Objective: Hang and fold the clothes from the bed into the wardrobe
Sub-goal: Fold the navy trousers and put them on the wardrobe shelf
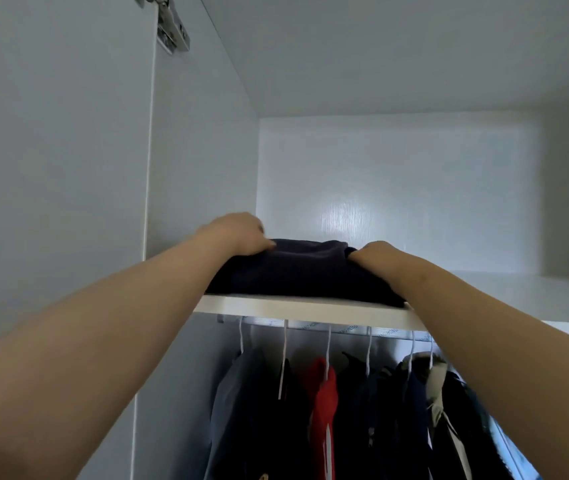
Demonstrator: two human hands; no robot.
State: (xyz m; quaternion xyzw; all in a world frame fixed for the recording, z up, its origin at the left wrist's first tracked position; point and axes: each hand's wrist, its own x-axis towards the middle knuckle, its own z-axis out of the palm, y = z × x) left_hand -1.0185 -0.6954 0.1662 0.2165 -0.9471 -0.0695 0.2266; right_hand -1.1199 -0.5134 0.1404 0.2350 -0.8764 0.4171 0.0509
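Resting at the front edge of the wardrobe's top shelf (310, 310), the folded dark garment (296, 268) lies with its long axis left to right, the left hand (238, 235) and right hand (376, 254) gripping its two far corners, equally near; deeper shelf space lies straight ahead.

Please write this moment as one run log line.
step: shelving | item: folded dark navy cloth garment on white wardrobe shelf | left hand, right hand: on item
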